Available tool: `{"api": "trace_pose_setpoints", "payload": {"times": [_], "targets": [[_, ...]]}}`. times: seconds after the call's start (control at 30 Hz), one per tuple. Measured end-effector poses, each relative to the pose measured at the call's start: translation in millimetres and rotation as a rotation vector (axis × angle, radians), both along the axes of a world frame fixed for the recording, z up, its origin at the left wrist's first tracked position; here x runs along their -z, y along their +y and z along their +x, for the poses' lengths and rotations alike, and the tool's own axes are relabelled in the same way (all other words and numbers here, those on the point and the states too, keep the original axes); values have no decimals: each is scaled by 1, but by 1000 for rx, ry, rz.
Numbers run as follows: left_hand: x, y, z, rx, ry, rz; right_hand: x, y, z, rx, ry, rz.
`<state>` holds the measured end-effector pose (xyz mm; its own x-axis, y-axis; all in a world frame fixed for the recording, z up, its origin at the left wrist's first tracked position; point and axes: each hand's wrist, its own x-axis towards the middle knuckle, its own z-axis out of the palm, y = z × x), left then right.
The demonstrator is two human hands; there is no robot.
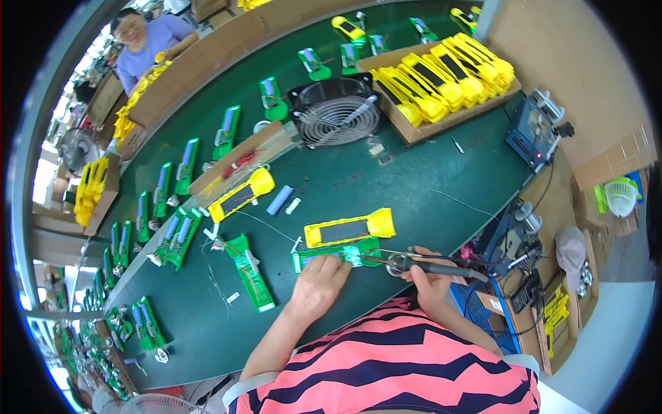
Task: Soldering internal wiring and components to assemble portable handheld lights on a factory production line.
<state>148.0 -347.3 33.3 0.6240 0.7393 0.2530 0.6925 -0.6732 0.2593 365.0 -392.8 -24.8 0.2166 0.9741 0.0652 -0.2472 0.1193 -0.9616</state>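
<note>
Your right hand (429, 279) is closed around the dark handle of a soldering iron (420, 263), its tip reaching left to the middle of the green circuit board (336, 256). Your left hand (318, 283) presses the board's near edge flat, fingers curled on it, gripping nothing else. This looks like the soldering step itself; the next move calls for a steady tip and a still board. The board lies on the green bench (386, 179), just in front of a yellow housing (349, 228) with a dark panel. It is long, narrow and flat, with small parts at its centre.
</note>
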Motion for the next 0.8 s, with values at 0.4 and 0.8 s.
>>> {"api": "trace_pose_setpoints", "payload": {"times": [0.4, 0.8], "targets": [[1, 9, -1, -331, -211, 93, 17, 7, 31, 149, -135, 164], [23, 10, -23, -543, -244, 144, 7, 34, 53, 300, -459, 242]]}}
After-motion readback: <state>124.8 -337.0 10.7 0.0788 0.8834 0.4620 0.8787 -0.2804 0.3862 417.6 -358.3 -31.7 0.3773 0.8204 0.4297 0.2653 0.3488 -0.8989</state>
